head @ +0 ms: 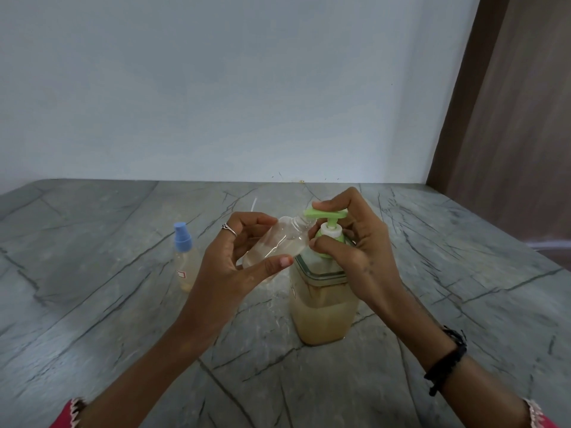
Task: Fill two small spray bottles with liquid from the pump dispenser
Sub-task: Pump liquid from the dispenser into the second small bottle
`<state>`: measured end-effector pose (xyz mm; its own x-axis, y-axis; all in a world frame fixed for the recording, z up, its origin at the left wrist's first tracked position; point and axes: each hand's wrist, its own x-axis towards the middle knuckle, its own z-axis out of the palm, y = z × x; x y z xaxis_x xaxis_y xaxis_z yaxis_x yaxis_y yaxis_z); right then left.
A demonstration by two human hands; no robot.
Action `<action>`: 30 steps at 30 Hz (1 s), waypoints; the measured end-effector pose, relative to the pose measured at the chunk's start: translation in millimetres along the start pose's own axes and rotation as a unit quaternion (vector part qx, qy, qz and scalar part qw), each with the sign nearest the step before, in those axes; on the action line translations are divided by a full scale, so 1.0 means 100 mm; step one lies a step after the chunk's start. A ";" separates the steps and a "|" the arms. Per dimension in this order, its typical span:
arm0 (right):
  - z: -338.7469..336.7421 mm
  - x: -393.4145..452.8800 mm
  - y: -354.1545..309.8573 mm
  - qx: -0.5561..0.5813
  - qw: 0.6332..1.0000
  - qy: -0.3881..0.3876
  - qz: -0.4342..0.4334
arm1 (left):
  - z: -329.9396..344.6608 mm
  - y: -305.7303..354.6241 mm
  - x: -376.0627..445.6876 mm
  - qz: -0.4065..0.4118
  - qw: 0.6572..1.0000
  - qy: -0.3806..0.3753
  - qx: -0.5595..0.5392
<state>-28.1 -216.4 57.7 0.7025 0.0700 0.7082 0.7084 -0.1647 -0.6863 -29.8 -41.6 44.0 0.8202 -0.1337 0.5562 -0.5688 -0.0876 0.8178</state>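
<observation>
My left hand [244, 257] has its grip pinched around an uncapped clear spray bottle [279, 242], thumb on the near side and fingers on the far side. I hold it tilted above the worktop [92, 319], with its threaded open neck pointing up and to the right, just under the spout of the green pump head [326, 214]. A little pale liquid sits in the low part of the bottle. My right hand [355, 242] has its grip closed on the pump: one fingertip presses on top of the green head, and the thumb and other fingers wrap the white and green collar below it. The pump dispenser [323, 304] stands upright on the grey veined worktop, directly under my right hand, about half full of cloudy yellowish liquid. The second spray bottle [184, 261], with its blue cap on, stands upright to the left, apart from both hands, holding pale liquid.
</observation>
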 end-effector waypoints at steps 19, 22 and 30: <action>-0.08 -0.11 0.12 -0.029 0.998 -0.054 -0.034 | 0.00 0.03 0.00 0.004 1.000 0.009 -0.018; -0.10 -0.11 0.15 -0.015 0.998 -0.051 -0.038 | 0.00 0.04 -0.01 -0.003 1.000 0.010 -0.016; -0.12 -0.14 0.23 -0.013 0.998 -0.035 -0.047 | 0.02 0.08 -0.03 -0.007 1.000 0.010 -0.020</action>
<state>-22.2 -233.1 34.1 0.6371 0.1538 0.7553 0.7697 -0.1788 -0.6128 -37.2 -43.5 48.7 0.8297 -0.1122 0.5469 -0.5543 -0.0494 0.8308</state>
